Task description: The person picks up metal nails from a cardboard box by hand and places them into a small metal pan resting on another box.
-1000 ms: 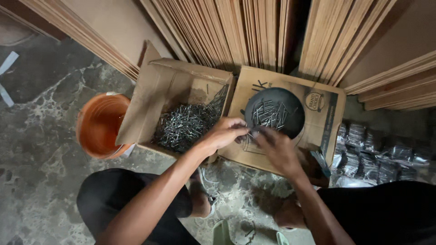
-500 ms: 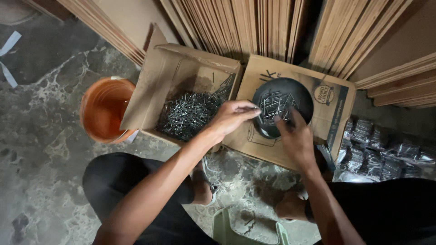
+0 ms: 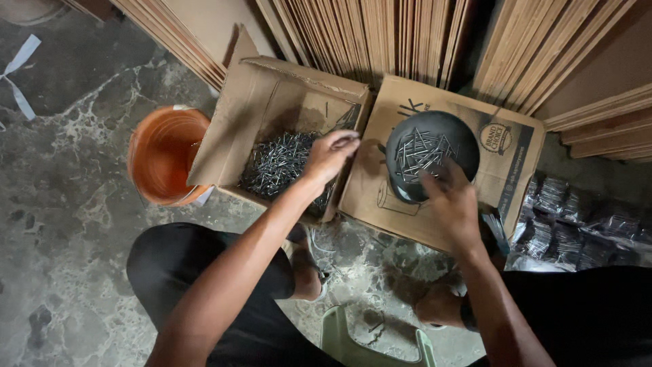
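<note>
While the person crouches on the stone floor (image 3: 61, 224), the left hand (image 3: 331, 153) hangs over the near edge of an open box (image 3: 272, 88) that holds a loose heap of nails (image 3: 278, 162). Its fingers (image 3: 346, 141) are drawn together at the tips, seemingly pinching a few nails, though what lies between them is too small to make out. The right hand (image 3: 451, 204) rests at the near rim of a dark pan (image 3: 432, 153), fingers loosely spread and touching the rim; whether they grip anything cannot be told.

The pan sits on a flattened carton (image 3: 502, 170) just beside the box and carries a thin scatter of nails (image 3: 421, 148) that covers only part of its bottom. The heap in the box is far larger. As a judgement, moving nails from box to pan is at an early or middle stage: some lie in the pan, most are yet in the box, and the left hand is between the two.

To the right of the carton lie small clear packets (image 3: 577, 224) of nails, which suggests portions already bagged. An orange bucket (image 3: 166, 153) stands left of the box, touching its flap. Upright wooden boards (image 3: 380, 34) stand behind, and a pale green stool (image 3: 367, 340) shows below.
</note>
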